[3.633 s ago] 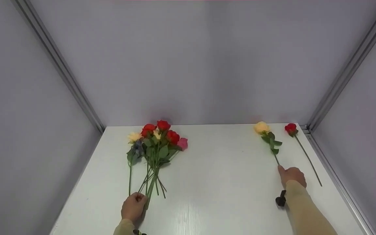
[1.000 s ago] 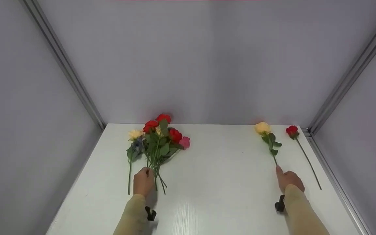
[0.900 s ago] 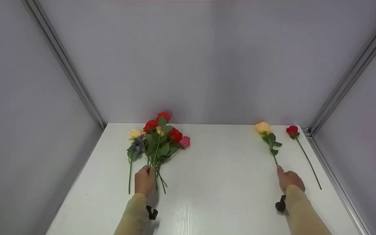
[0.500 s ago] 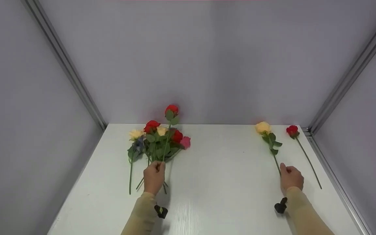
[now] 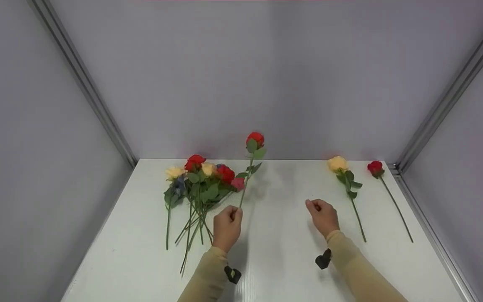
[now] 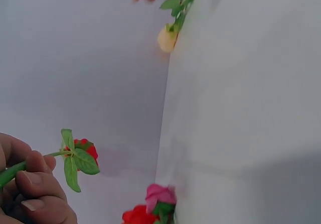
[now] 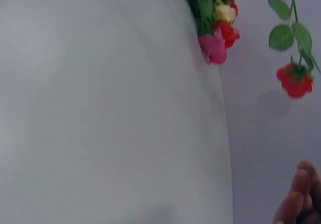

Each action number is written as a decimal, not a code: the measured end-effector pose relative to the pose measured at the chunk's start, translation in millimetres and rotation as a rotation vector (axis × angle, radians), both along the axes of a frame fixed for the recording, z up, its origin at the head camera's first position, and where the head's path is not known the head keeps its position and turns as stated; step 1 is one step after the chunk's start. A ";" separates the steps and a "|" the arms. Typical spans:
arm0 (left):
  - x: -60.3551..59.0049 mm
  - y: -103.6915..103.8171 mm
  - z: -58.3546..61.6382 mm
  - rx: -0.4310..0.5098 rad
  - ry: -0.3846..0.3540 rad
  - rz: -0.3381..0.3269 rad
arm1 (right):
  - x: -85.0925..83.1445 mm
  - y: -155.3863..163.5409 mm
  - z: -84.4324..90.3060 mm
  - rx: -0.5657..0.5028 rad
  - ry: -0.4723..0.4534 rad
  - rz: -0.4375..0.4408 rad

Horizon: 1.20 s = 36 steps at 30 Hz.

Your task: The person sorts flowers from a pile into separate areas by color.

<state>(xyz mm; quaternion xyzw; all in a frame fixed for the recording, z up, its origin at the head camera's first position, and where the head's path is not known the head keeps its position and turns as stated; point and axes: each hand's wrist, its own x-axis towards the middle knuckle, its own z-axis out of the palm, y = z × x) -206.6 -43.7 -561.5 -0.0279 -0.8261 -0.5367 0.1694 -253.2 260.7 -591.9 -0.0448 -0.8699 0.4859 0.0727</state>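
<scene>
In the head view my left hand [image 5: 227, 226] pinches the green stem of a red rose [image 5: 255, 139], raised in front of the back panel. The left wrist view shows this stem [image 6: 57, 153] between thumb and fingers, with leaves below the bloom. My right hand [image 5: 323, 216] hovers over the table to the right of it, fingers loosely bent and holding nothing. Its fingertips [image 7: 301, 181] show at the lower right of the right wrist view, apart from the red rose [image 7: 295, 81]. Nearest on its right lies a yellow rose [image 5: 338, 163] with a leafy stem.
A heap of flowers lies at the left, with red roses [image 5: 226, 173], a pink bloom [image 5: 238, 183], pale yellow blooms [image 5: 175, 173] and a bluish one [image 5: 178, 186]. Another red rose [image 5: 375, 168] lies at the far right. Grey panels [image 5: 266, 75] enclose the white table [image 5: 283, 251].
My left hand has drawn the red rose up out of the heap and carried it right. My right hand has left the yellow rose's stem and come leftward, toward the left hand.
</scene>
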 end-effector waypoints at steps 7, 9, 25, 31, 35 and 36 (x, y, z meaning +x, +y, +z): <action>6.4 39.3 0.0 -0.016 -0.011 -0.052 | 6.8 -59.0 16.0 -0.222 -0.058 0.155; 7.9 49.4 -0.7 -0.018 -0.018 -0.062 | 7.8 -70.0 20.0 -0.285 -0.079 0.177; 15.9 86.6 -19.3 -0.062 0.035 -0.106 | 32.5 -91.1 52.4 -0.390 -0.105 0.288; 20.4 83.5 -22.8 -0.111 -0.049 -0.150 | 18.3 -73.2 20.6 -0.392 -0.119 0.232; 20.9 67.7 -28.6 -0.139 -0.068 -0.146 | 19.5 -51.6 17.1 -0.413 -0.156 0.193; 20.6 61.8 -30.9 -0.147 -0.070 -0.140 | 20.1 -44.7 17.0 -0.418 -0.169 0.183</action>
